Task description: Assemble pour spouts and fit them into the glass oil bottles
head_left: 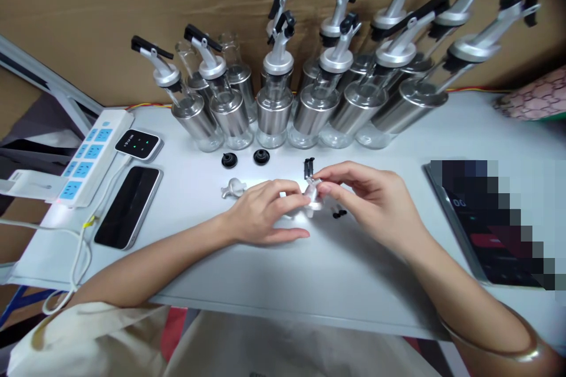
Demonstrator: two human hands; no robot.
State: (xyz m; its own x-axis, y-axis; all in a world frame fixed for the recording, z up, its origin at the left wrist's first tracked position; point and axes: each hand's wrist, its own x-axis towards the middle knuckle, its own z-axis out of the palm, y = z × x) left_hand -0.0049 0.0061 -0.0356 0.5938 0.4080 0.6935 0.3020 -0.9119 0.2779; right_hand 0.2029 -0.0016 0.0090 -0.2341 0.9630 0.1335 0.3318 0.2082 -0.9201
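Note:
My right hand (367,194) pinches a small silver pourer spout (313,194) between thumb and fingertips, just above the table. From the other side, my left hand (269,209) reaches to the same spout; its index fingertip touches the spout's edge, while its thumb is stretched out apart. Part of another silvery piece shows beneath the left fingers, mostly hidden. Left of that hand lies a second silver spout (233,188). Small black levers (309,168) lie just behind the held spout, and small black pieces (339,214) lie under my right hand.
Glass-and-steel bottles (274,118) with pourers stand in rows at the back. Two black stoppers (229,160) lie before them. At left are a power strip (88,156), a small Wi-Fi device (139,145), a phone (129,207) and cables; at right, a dark-screened device (481,230).

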